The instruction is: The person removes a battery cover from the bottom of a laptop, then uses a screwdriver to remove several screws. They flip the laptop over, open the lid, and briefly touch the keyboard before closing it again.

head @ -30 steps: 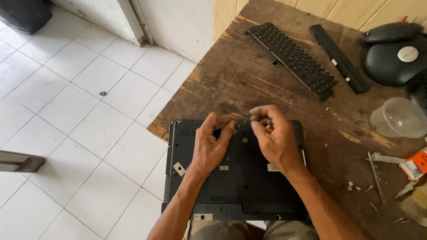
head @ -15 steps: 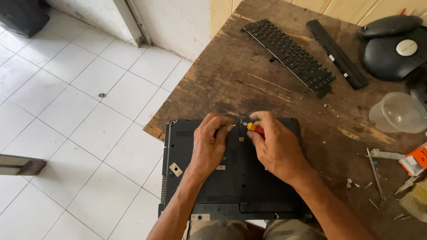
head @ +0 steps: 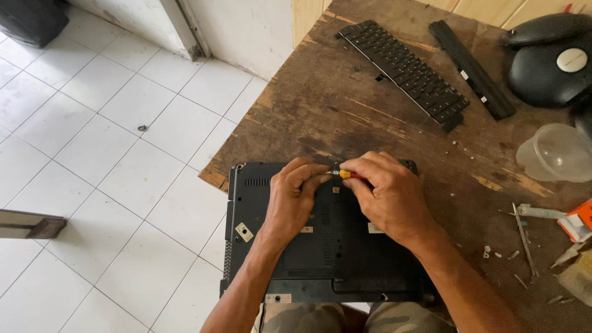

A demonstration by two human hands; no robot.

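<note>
Black plastic fills the near middle of the head view: a laptop [head: 320,246] lies upside down on the near left corner of a worn wooden table [head: 345,105], its near edge hanging over the person's lap. The right hand [head: 391,197] is closed around a small screwdriver [head: 346,175] with a red and yellow handle, fingers curled over it so that only a short piece of the handle shows. The tool lies almost level, its tip pointing left, just above the far edge of the laptop's underside. The left hand [head: 295,197] is curled too, with its fingertips pinched against the screwdriver's tip; whether it holds anything small there cannot be told. Both hands touch the laptop's base.

Far on the table, well apart from the hands, a loose black keyboard [head: 404,68] lies at a slant, and just right of it a long black bar [head: 472,68]. At the right edge stands a clear plastic cup [head: 555,154], with black rounded items [head: 549,61] beyond it. Small screws and scraps [head: 499,253] lie near the right forearm. White floor tiles [head: 92,154] spread to the left.
</note>
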